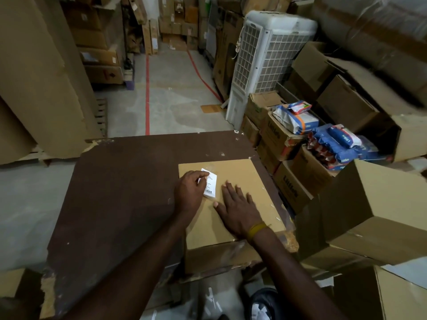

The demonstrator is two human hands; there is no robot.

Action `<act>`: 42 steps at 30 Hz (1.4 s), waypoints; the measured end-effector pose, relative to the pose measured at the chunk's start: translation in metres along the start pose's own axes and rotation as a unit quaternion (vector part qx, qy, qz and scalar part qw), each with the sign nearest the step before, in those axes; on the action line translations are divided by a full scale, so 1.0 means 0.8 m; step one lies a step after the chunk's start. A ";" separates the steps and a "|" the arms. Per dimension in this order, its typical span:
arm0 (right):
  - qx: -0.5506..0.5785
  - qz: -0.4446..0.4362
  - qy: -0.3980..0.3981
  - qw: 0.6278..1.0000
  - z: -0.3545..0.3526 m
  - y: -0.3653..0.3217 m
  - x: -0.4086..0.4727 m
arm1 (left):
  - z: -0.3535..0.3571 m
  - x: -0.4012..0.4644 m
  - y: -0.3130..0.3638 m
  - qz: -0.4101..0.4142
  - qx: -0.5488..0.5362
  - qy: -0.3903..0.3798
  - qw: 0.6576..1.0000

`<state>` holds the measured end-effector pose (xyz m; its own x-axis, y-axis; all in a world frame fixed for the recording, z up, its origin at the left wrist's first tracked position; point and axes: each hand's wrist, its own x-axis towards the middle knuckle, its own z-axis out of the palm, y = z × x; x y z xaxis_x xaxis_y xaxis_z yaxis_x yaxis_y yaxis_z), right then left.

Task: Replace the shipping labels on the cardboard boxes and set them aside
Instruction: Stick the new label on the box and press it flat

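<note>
A flat cardboard box [233,199] lies on the right part of the dark brown desk [120,192], its near end hanging past the desk's near edge and its long axis running near to far. A white shipping label [211,184] sits on the box's far left area, long axis near to far and tilted slightly right; its print is too small to read. The left hand [190,191] curls over the label's left edge, fingers apparently pinching it. The right hand [239,207] lies flat on the box just right of the label, fingers spread and pointing far-left. Boxes [291,188] stacked to the right read "Little".
</note>
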<state>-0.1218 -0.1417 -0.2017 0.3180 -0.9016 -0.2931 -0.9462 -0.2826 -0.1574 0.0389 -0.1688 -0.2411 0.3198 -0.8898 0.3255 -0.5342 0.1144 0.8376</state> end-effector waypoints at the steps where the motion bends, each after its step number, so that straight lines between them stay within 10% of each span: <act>1: 0.003 -0.005 -0.003 1.000 0.002 -0.002 -0.009 | -0.001 -0.001 0.001 0.000 -0.001 0.000 1.000; 42: 0.007 -0.016 0.011 1.000 -0.002 -0.001 0.015 | -0.005 0.000 0.005 -0.032 -0.053 0.013 0.998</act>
<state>-0.1173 -0.1526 -0.2038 0.3473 -0.8989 -0.2671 -0.9344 -0.3076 -0.1797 0.0400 -0.1667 -0.2362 0.3711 -0.8856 0.2792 -0.4260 0.1048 0.8986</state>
